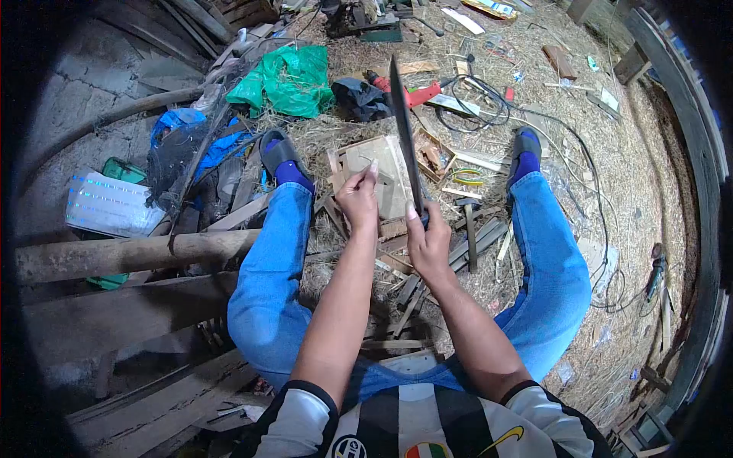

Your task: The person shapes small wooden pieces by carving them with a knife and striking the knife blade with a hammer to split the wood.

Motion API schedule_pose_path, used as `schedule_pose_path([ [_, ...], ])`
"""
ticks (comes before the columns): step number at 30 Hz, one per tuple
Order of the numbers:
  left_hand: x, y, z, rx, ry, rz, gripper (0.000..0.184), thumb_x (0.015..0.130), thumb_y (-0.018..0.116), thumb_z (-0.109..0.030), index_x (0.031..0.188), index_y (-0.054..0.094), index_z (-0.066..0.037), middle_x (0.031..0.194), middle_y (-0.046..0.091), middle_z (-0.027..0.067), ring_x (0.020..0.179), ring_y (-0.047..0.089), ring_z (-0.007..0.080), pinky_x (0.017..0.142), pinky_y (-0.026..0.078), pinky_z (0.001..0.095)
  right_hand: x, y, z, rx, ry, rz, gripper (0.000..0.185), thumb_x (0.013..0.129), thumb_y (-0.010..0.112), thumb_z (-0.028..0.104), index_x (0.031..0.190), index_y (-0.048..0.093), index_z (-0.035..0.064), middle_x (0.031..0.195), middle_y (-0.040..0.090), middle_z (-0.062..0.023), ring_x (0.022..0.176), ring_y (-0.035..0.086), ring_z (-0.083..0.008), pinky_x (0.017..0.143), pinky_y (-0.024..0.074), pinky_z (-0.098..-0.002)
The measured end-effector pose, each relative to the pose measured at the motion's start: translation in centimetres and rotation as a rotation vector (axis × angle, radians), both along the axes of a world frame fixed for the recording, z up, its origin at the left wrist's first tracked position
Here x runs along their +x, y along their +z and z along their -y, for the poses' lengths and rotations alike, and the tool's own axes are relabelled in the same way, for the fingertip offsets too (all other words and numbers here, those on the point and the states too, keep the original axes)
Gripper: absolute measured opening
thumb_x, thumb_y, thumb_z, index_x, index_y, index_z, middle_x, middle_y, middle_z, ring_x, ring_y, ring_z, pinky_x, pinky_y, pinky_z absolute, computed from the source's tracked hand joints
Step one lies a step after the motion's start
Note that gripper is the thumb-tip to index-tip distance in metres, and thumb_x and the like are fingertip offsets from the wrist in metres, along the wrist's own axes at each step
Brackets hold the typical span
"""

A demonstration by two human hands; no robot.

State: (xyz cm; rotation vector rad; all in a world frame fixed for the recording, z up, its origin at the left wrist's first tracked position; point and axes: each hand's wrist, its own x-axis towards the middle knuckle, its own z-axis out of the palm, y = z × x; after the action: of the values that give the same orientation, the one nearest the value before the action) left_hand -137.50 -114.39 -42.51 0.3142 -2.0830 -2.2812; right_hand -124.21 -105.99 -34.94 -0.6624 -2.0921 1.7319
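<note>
My right hand (427,243) is closed round the handle of a hand saw (405,130), whose long dark blade points up and away from me, seen nearly edge-on. To its left, my left hand (359,197) has its fingers pinched together and raised; whatever they hold, if anything, is too small to make out. Below both hands lies a pale square board (389,160) on the ground. Just right of the blade sits a shallow wooden box (444,169) with small pieces inside. Yellow-handled pliers (467,179) and a hammer (471,240) rest close to my right hand.
A red power tool (421,95) and a coiled black cable (489,103) lie ahead, beside a black bag (357,101) and green plastic sheet (286,80). Wooden beams (137,256) flank my left leg. Straw and wood scraps cover the ground; another tool (656,271) lies at right.
</note>
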Motion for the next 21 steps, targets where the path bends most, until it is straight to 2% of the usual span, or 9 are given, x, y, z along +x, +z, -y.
schedule_pose_path([
  [1,0.0,0.2,0.0,-0.052,-0.008,-0.005,0.019,0.091,0.079,-0.016,0.097,0.077,0.002,0.085,0.071,0.0003,0.076,0.062,0.0081,0.069,0.050,0.0227,-0.1,-0.3,0.0,0.024,-0.029,-0.044,0.022,0.102,0.063,0.020,0.106,0.058,-0.0012,0.065,0.060,-0.0147,0.058,0.061,-0.0211,0.056,0.0464,-0.0352],
  [5,0.8,2.1,-0.7,-0.043,0.019,0.008,0.025,0.089,0.081,-0.015,0.103,0.077,0.005,0.086,0.074,0.0027,0.074,0.061,0.0075,0.071,0.048,0.0226,-0.1,-6.3,0.3,0.343,0.154,0.298,0.038,0.103,0.058,0.037,0.108,0.059,-0.0013,0.076,0.067,-0.0278,0.077,0.068,-0.0475,0.072,0.0524,-0.0522],
  [6,0.6,1.8,-0.6,-0.033,0.020,-0.007,0.025,0.089,0.081,-0.015,0.103,0.077,0.005,0.086,0.074,0.0028,0.074,0.061,0.0074,0.070,0.048,0.0223,-0.3,-5.6,-0.1,0.199,0.192,0.348,0.045,0.102,0.056,0.042,0.110,0.059,-0.0012,0.082,0.067,-0.0329,0.087,0.064,-0.0555,0.081,0.0499,-0.0585],
  [11,0.1,0.8,-0.2,0.047,0.028,-0.009,0.020,0.089,0.081,-0.015,0.097,0.077,0.003,0.083,0.072,0.0034,0.071,0.062,0.0092,0.066,0.049,0.0232,-0.7,-5.8,-0.4,0.176,0.138,0.284,0.042,0.101,0.058,0.039,0.107,0.060,-0.0025,0.076,0.066,-0.0320,0.078,0.068,-0.0492,0.074,0.0534,-0.0528],
  [13,-0.2,0.9,-0.1,0.031,0.024,-0.010,0.020,0.089,0.081,-0.015,0.097,0.076,0.003,0.082,0.072,0.0035,0.070,0.062,0.0095,0.065,0.049,0.0235,-1.2,-5.2,-1.2,-0.696,0.210,0.347,0.043,0.101,0.058,0.039,0.104,0.061,-0.0029,0.071,0.065,-0.0258,0.065,0.069,-0.0349,0.063,0.0543,-0.0447],
  [14,-0.3,0.8,0.0,0.015,0.022,-0.006,0.020,0.089,0.081,-0.014,0.096,0.076,0.003,0.081,0.072,0.0036,0.069,0.062,0.0098,0.063,0.049,0.0237,-1.1,-4.9,-1.1,-0.514,0.172,0.352,0.040,0.101,0.060,0.037,0.103,0.063,-0.0027,0.067,0.062,-0.0182,0.056,0.065,-0.0221,0.054,0.0505,-0.0384],
  [15,-0.4,0.5,0.0,0.013,0.021,-0.005,0.020,0.089,0.081,-0.014,0.096,0.076,0.003,0.081,0.072,0.0036,0.069,0.062,0.0098,0.063,0.049,0.0237,-1.0,-3.4,-1.1,-0.516,0.172,0.353,0.040,0.101,0.060,0.037,0.103,0.063,-0.0027,0.067,0.062,-0.0182,0.056,0.065,-0.0221,0.054,0.0505,-0.0384],
  [17,-0.6,-0.2,0.2,0.061,0.016,-0.014,0.019,0.089,0.081,-0.015,0.092,0.076,0.003,0.079,0.071,0.0032,0.068,0.062,0.0095,0.063,0.048,0.0238,-0.9,-1.0,-1.0,0.028,-0.032,0.083,0.037,0.100,0.062,0.034,0.101,0.064,-0.0027,0.067,0.063,-0.0168,0.056,0.065,-0.0235,0.054,0.0494,-0.0397],
  [21,-0.2,0.5,0.1,-0.045,0.026,-0.012,0.019,0.089,0.081,-0.015,0.089,0.076,0.004,0.077,0.070,0.0030,0.067,0.061,0.0089,0.062,0.047,0.0236,-0.7,-2.6,-0.4,0.098,-0.058,0.061,0.036,0.100,0.063,0.032,0.103,0.064,-0.0033,0.077,0.068,-0.0241,0.070,0.070,-0.0395,0.066,0.0529,-0.0464],
])
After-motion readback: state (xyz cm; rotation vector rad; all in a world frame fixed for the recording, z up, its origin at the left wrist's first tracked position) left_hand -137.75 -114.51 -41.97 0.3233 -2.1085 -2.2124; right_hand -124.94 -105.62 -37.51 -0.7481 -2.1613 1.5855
